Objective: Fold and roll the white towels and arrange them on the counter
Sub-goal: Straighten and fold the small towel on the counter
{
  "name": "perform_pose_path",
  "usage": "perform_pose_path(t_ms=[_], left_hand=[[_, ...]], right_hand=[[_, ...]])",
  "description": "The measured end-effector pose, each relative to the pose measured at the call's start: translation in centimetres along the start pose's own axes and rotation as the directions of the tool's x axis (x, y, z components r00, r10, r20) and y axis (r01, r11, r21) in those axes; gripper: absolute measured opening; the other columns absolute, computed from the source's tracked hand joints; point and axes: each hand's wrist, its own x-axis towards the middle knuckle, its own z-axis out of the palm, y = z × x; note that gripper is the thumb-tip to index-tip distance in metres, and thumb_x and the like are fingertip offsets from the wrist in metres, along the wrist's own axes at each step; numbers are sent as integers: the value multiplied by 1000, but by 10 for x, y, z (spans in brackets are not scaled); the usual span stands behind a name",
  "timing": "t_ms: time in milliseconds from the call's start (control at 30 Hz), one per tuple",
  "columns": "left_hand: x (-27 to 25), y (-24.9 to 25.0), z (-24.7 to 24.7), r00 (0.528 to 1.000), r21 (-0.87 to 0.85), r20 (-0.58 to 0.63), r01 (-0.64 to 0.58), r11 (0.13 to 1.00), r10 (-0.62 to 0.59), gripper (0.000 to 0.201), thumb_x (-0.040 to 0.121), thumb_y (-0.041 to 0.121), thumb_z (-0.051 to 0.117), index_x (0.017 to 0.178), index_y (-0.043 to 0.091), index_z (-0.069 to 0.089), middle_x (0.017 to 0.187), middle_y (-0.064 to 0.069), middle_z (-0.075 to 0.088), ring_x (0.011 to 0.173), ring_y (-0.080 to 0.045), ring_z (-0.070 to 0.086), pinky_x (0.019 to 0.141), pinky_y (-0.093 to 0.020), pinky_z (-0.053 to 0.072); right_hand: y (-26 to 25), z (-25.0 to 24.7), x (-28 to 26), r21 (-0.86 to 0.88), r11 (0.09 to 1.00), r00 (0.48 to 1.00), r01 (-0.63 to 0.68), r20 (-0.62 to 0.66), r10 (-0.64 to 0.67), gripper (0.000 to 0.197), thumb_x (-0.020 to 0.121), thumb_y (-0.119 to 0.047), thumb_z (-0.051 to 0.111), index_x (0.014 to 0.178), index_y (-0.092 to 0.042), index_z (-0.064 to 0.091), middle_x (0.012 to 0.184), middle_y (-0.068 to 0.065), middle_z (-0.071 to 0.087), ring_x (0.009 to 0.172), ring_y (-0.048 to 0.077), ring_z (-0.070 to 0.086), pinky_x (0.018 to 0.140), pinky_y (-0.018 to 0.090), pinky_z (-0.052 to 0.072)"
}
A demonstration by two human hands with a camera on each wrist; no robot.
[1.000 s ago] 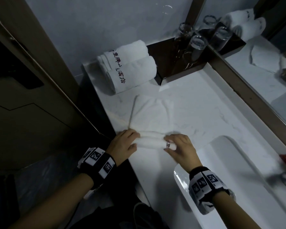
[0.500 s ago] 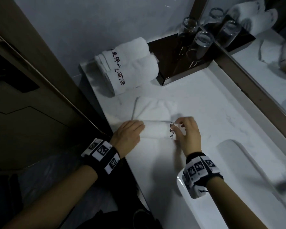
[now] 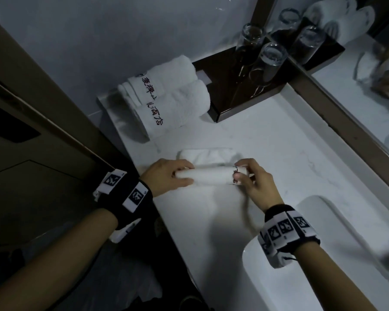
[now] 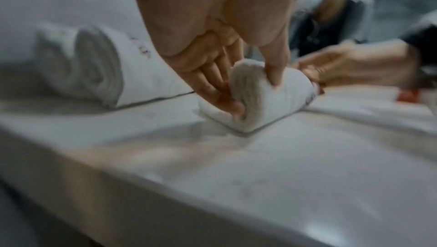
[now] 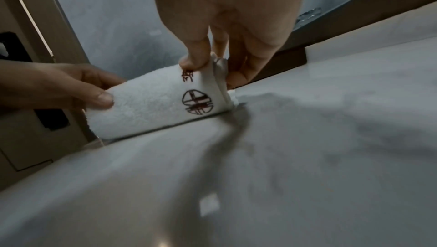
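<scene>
On counter | hands' grip: half-rolled towel | beyond: rolled towels, glasses

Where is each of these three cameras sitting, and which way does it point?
Head: on the head, looking down at the counter; both forearms show.
Left wrist: low along the left hand gripping the towel roll.
Right wrist: low along the right hand pinching the roll's printed end.
All three share the roll and both hands.
</scene>
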Motion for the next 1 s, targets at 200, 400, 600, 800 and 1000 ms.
perform_pose_path(t_ms=[200,400,600,800,1000], left_hand=[[20,14,4,894,425,-333,-141,894,300,34,79,3,64,113,2,57,118,-20,52,100,-34,51,91,-41,46],[3,11,34,884,710,-201,-166,685,423,45,58,-5,66,101,8,65,106,-8,68,94,-24,66,82,-31,54],[37,16,13,950,584,-183,-101,805,251,54,85,-9,40,135,12,40,147,-7,36,133,-22,34,111,-31,27],[30,30,14,963,532,-266,111,839,41,26,93,16,45,116,3,42,111,-17,49,81,-24,50,65,-28,40],[-9,0,35,925,182,-375,19,983,51,22,90,16,51,98,-4,56,90,-24,64,83,-36,61,77,-45,49]], right_hand=[[-14,12,42,-73,984,979,-164,-132,154,33,92,-35,53,113,-10,51,87,11,62,80,25,56,69,25,40],[-12,19,43,-271,962,950,28,-292,-110,26,89,-27,59,112,-16,61,120,8,54,114,20,43,81,17,30],[-30,12,47,-439,899,994,-10,92,56,42,86,-50,56,116,-22,60,112,1,62,105,21,52,81,25,36],[-43,31,32,-124,921,900,-370,198,388,35,81,-40,65,94,-13,47,89,13,68,56,21,68,50,26,55],[-47,62,27,365,769,851,-525,213,480,44,84,-20,66,111,9,47,97,30,65,66,38,70,69,48,59]])
